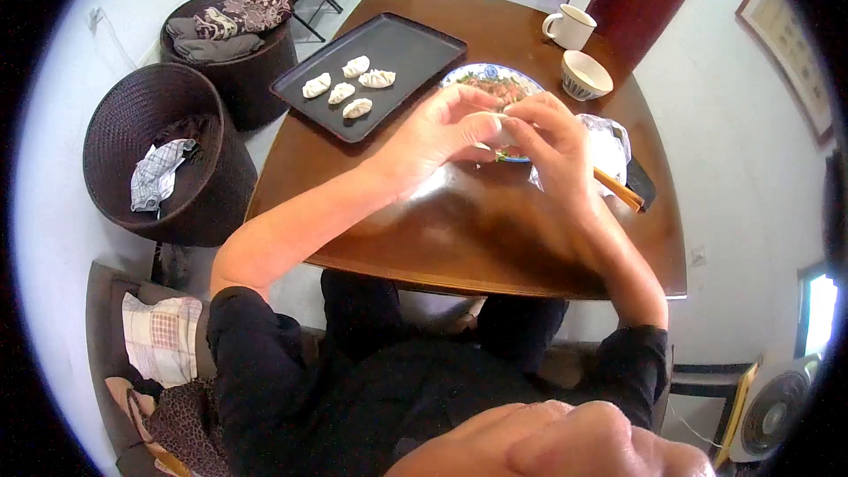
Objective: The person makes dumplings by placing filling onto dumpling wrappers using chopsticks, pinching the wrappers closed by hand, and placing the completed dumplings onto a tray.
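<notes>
Both my hands meet over the near side of a blue-and-white plate (458,72) of pinkish filling with green bits (499,87). Between the fingertips is a pale dumpling (503,134), mostly hidden by the fingers. My left hand (446,132) pinches it from the left, thumb on top. From the right, my right hand (556,141) closes on it with thumb and bent fingers. Several pleated white dumplings (357,109) lie on a black tray (406,53) to the left. Beside my right wrist, chopsticks (618,188) rest near a white plastic bag (609,141).
On the wooden table (459,238), a white mug (572,28) and a patterned bowl (586,77) stand at the back right. Wicker chairs (168,155) with cloths stand left. A dark flat object (641,184) lies by the bag. A fan (776,415) stands lower right.
</notes>
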{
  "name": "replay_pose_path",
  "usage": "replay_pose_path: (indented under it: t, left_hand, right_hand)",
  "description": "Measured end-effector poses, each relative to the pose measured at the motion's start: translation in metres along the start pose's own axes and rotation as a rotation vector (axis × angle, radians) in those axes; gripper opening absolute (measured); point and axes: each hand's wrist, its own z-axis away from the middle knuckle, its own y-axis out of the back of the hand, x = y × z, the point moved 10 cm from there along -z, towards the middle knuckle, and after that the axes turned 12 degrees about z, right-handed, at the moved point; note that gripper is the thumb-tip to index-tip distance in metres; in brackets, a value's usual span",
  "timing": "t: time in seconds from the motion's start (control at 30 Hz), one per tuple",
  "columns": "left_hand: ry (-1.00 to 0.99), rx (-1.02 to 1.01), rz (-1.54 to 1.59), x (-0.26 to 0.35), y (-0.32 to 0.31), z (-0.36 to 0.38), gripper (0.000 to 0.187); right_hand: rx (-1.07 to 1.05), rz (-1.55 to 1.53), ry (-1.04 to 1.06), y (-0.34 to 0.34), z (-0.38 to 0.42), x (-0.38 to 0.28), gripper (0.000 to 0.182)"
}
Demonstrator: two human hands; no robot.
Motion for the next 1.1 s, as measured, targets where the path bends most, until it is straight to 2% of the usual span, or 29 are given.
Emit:
replay_pose_path:
  t: [0.07, 0.13, 0.17, 0.23, 0.43, 0.97, 1.03, 1.1]
  left_hand:
    - [0.048, -0.110, -0.150, -0.011, -0.001, -0.001, 0.026]
    - [0.045, -0.091, -0.236, -0.008, 0.000, 0.000, 0.022]
    - [0.012, -0.041, -0.229, -0.004, 0.003, -0.001, 0.020]
    - [-0.062, -0.002, -0.266, 0.004, 0.009, -0.002, 0.019]
    - [-0.035, 0.055, -0.294, 0.001, 0.011, -0.001, 0.017]
    - [0.080, -0.039, -0.232, -0.013, -0.002, 0.006, 0.026]
    - [0.063, -0.013, -0.374, -0.011, 0.007, 0.004, 0.021]
    - [0.047, -0.005, -0.386, -0.009, 0.008, 0.004, 0.018]
  right_hand:
    - [0.026, -0.014, 0.037, -0.002, 0.003, 0.004, 0.013]
    - [-0.021, -0.030, -0.052, -0.006, 0.012, 0.008, 0.019]
    - [0.005, -0.136, -0.092, -0.004, 0.017, 0.015, 0.025]
    - [0.014, -0.266, -0.133, -0.002, 0.023, 0.028, 0.045]
    - [0.041, -0.424, -0.091, 0.002, 0.025, 0.034, 0.055]
    - [0.042, -0.381, -0.092, -0.010, 0.031, 0.031, 0.052]
    - [0.044, -0.335, -0.088, -0.013, 0.030, 0.031, 0.052]
    - [0.044, -0.329, -0.091, -0.014, 0.030, 0.029, 0.051]
